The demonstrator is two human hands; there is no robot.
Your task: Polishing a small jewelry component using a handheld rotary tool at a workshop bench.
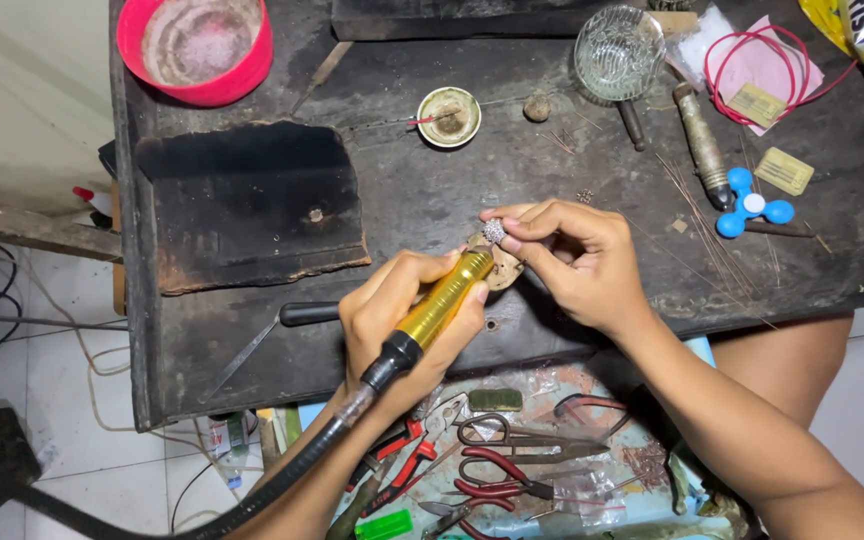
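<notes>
My left hand [402, 320] grips a gold rotary tool handpiece [442, 302] with a black flexible shaft [282, 480] trailing down to the lower left. Its tip points up at a small silvery studded ring [494, 232], which my right hand [572, 255] pinches between thumb and fingertips. Both hands meet over a small worn bench peg [504, 272] at the front edge of the dark workbench [432, 190].
On the bench lie a charred black board [252, 200], a red bowl [197, 45], a small round dish [449, 116], a glass bowl [619, 52], a blue spinner [752, 203], a file [262, 335] and thin wires [702, 215]. A tray below holds pliers and scissors [512, 470].
</notes>
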